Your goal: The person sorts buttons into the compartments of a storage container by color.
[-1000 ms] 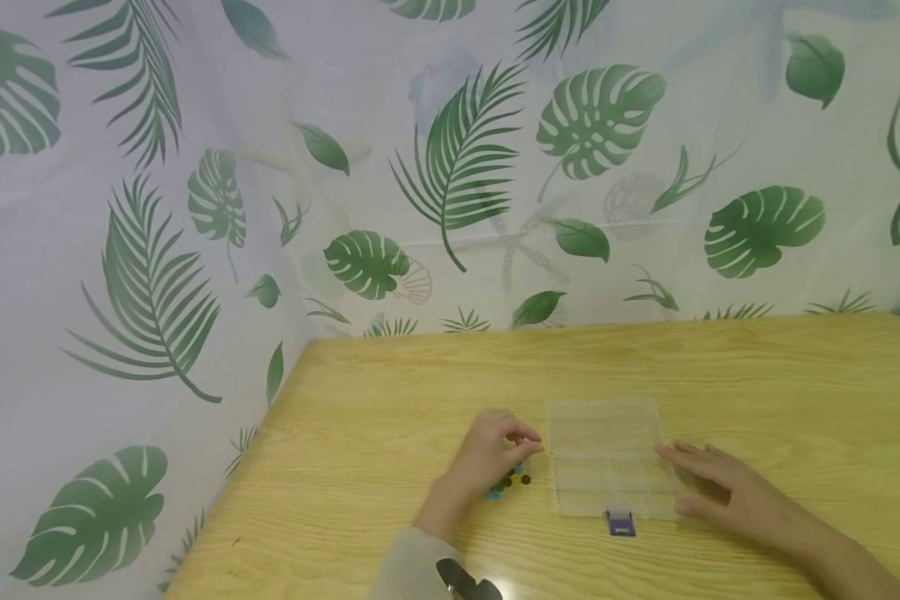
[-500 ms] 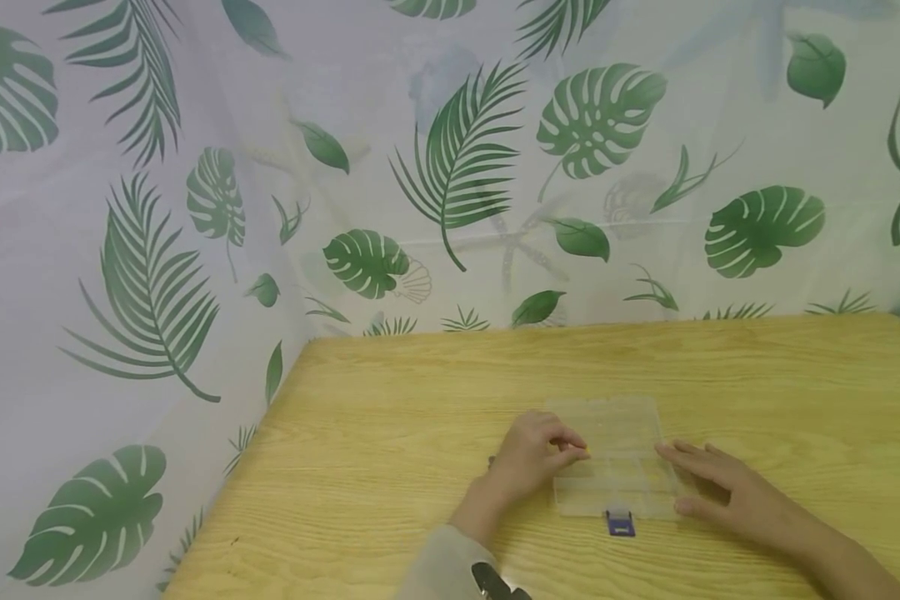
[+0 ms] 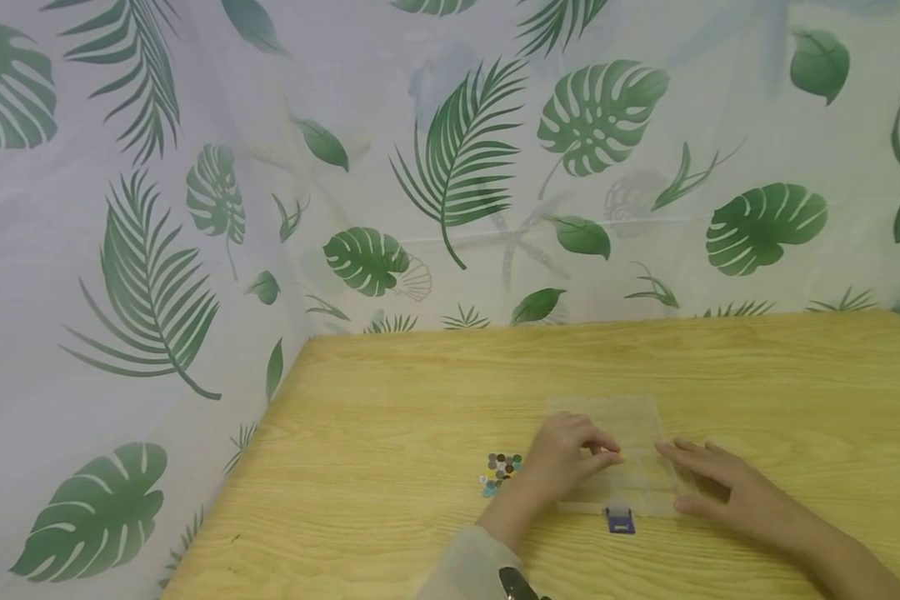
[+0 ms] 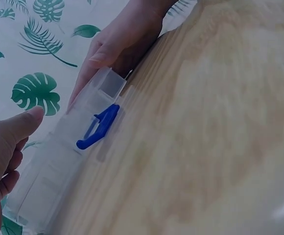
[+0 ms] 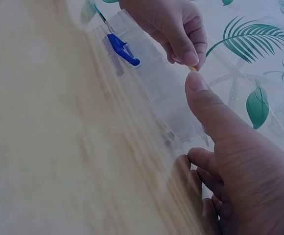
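A clear plastic compartment box (image 3: 607, 410) with a blue latch (image 3: 620, 521) lies on the table. Over it, my left hand (image 3: 566, 457) pinches a small yellow piece (image 5: 192, 68) between thumb and fingertips; its exact kind is too small to tell. At the box's right side, my right hand (image 3: 735, 492) rests with fingers extended, the fingertips at the box's edge. Left of the box, partly beside my left wrist, sits a cluster of small round pieces (image 3: 501, 468) in black, grey, yellow, green and blue.
The wood-grain table (image 3: 390, 417) reaches back to a curtain (image 3: 465, 275) printed with green leaves. That curtain also runs along the table's left side. A dark band (image 3: 517, 583) sits at my left wrist.
My left hand has moved right, from beside the small round pieces to over the box, carrying the yellow piece. The cluster is uncovered now. My right hand has stayed in place.
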`<state>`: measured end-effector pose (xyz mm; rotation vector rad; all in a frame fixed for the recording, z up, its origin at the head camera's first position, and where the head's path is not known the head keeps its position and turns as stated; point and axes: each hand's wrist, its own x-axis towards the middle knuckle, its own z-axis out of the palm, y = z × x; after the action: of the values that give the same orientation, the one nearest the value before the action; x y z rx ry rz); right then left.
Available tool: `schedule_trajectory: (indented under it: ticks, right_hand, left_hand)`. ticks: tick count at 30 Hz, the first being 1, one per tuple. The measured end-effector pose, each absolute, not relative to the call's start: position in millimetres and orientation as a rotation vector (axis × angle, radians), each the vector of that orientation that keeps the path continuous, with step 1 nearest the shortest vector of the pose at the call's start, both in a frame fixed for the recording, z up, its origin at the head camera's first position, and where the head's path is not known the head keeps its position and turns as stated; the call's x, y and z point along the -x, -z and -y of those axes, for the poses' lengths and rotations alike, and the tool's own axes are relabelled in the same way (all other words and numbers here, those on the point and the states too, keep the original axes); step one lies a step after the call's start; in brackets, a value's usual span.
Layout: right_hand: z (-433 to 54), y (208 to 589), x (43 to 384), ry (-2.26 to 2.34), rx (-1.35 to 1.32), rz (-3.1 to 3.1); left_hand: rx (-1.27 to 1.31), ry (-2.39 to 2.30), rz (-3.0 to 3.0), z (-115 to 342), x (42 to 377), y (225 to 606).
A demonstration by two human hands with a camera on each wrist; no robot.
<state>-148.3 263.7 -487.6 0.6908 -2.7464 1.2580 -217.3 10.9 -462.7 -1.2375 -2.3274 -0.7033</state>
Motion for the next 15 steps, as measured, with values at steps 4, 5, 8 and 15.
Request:
schedule_trajectory:
  ticks: [4,5,8,15]
  right_hand:
    - [-263.9,487.9,149.0,-1.257,-0.699,2.744]
    - [-263.9,488.2,149.0,-1.246,-0.698,2.746]
    - [-263.5,488.3,148.9,-1.191,-0.717,2.731]
    - [-263.7,487.4,148.7,-1.125,-0.763,2.692]
  left_hand:
    - [1.214,0.661,2.333,-21.5,215.6,465.8]
    - [1.204,0.656,2.354,-24.3,214.6,465.9]
    - [1.170,0.629,2.427,-31.4,209.8,462.9]
    - [1.143,0.597,2.501,-39.7,200.5,455.9]
